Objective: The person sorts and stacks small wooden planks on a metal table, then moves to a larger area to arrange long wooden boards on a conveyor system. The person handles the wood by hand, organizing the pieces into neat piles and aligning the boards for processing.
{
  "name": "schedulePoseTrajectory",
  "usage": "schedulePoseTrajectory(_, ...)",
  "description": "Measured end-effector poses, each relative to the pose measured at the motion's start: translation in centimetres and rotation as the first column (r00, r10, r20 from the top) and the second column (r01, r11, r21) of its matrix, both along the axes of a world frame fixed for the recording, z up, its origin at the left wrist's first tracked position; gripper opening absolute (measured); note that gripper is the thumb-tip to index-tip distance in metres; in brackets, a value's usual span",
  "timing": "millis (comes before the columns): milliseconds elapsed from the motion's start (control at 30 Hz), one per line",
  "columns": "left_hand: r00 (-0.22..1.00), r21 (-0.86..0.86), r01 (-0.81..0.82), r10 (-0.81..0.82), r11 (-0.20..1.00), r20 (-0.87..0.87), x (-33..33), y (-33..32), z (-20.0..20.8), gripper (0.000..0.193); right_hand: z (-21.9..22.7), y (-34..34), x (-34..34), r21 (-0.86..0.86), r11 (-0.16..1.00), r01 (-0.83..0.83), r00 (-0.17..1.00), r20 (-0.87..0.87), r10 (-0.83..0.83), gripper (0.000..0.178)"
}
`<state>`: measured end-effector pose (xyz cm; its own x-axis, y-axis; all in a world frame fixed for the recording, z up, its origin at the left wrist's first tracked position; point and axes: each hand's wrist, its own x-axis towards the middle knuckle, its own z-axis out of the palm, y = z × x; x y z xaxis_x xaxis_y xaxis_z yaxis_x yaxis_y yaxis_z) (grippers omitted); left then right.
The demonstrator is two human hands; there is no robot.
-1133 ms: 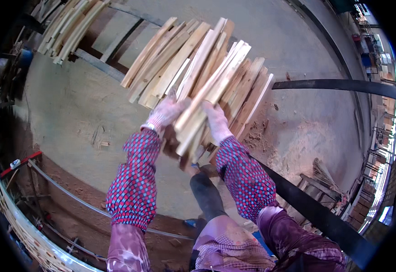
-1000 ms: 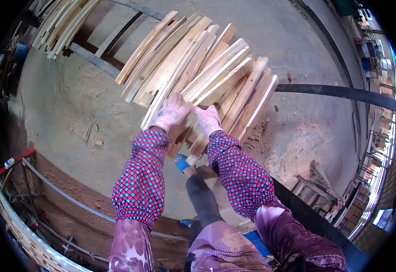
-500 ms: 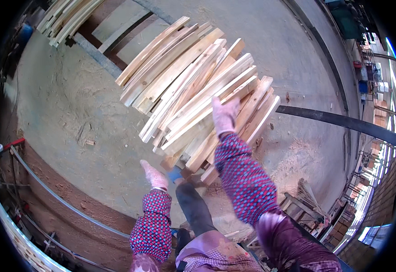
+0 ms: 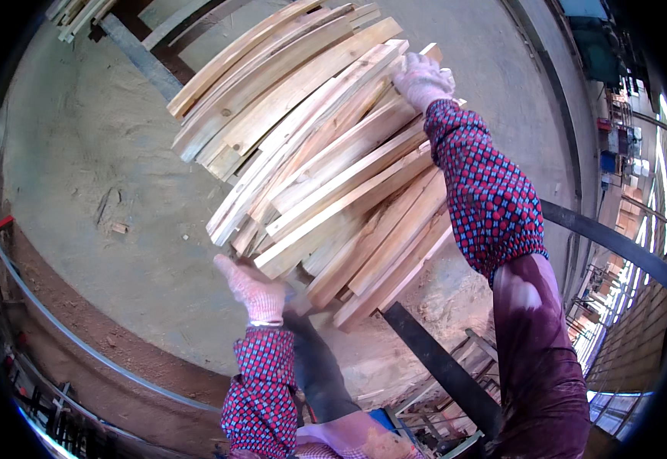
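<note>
A broad pile of pale wooden strips lies slantwise in front of me, many overlapping at slightly different angles. My right hand, in a pale pink work glove, is at the far right ends of the strips, its fingers curled over the end of one. The fingertips are partly hidden there. Close to the near left ends is my left hand, gloved the same way, with a finger stretched out and apart from the others. It holds nothing that I can see. Patterned red and blue sleeve covers reach over both forearms.
Dark metal bars stick out from under the pile on the right. A grey metal frame supports it at the far left, with more strips beyond. Dusty concrete floor surrounds it; a curved metal rail runs at lower left.
My right hand has moved from above the middle of the pile to the far ends of the strips. My left hand has come up against the near ends. The view has shifted closer.
</note>
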<state>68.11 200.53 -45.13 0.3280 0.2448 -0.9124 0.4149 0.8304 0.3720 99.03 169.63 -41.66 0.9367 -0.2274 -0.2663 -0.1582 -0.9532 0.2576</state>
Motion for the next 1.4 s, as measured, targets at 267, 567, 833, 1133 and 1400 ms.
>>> schedulePoseTrajectory(267, 0.982, 0.107, -0.148, 0.134, 0.983, 0.130, -2.3, -2.6, -3.9, 0.071, -5.7, -11.9, 9.0, 0.016, 0.998, 0.055, 0.998, -0.013, -0.054, 0.070)
schedulePoseTrajectory(567, 0.940, 0.679, 0.212, -0.337, 0.703, 0.055, -2.9, -3.3, -3.0, 0.067, -6.6, -15.5, 12.2, 0.435, 0.822, 0.368, 0.926, -0.088, -0.368, 0.065)
schedulePoseTrajectory(833, 0.974, 0.443, 0.205, -0.226, 0.873, -0.007, -0.5, -4.7, -2.6, 0.084, -5.8, -13.7, 9.2, 0.587, 0.706, 0.397, 0.918, -0.233, -0.322, 0.068)
schedulePoseTrajectory(1133, 0.903, 0.962, 0.267, -0.362, 0.055, -0.230, -3.9, 0.2, -10.1, 0.050, -1.3, -2.9, 0.1, 0.366, 0.924, -0.108, 0.968, 0.252, 0.014, 0.061)
schedulePoseTrajectory(1400, 0.757, 0.539, 0.575, -0.651, 0.616, -0.064, 8.5, 1.9, 0.3, 0.054, 1.0, 4.7, -15.3, 0.358, 0.710, -0.607, 0.778, 0.087, 0.622, 0.065)
